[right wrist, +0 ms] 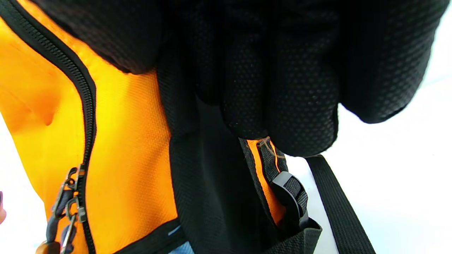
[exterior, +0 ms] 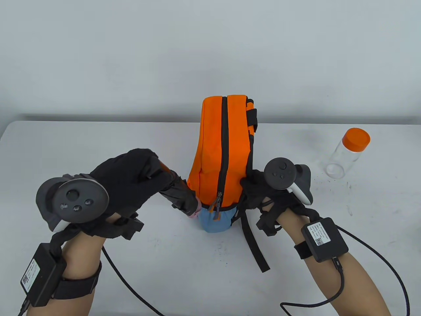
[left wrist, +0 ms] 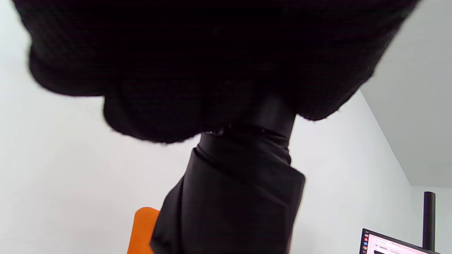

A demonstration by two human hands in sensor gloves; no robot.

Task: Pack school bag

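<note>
An orange school bag (exterior: 219, 154) with a black zipper stands upright mid-table, its zipper closed; it also shows in the right wrist view (right wrist: 127, 148) and as a sliver in the left wrist view (left wrist: 141, 229). My left hand (exterior: 131, 174) grips a folded black umbrella (exterior: 179, 194) by its handle, tip pointing down at the bag's lower left side by the blue side pocket (exterior: 215, 222). The umbrella fills the left wrist view (left wrist: 233, 197). My right hand (exterior: 260, 191) grips the bag's right back edge near the black straps (right wrist: 275, 176).
A clear plastic bottle (exterior: 347, 153) with an orange cap stands at the right of the table. A black strap (exterior: 253, 243) trails from the bag toward the front. Cables run from both wrists. A monitor corner (left wrist: 392, 243) shows in the left wrist view.
</note>
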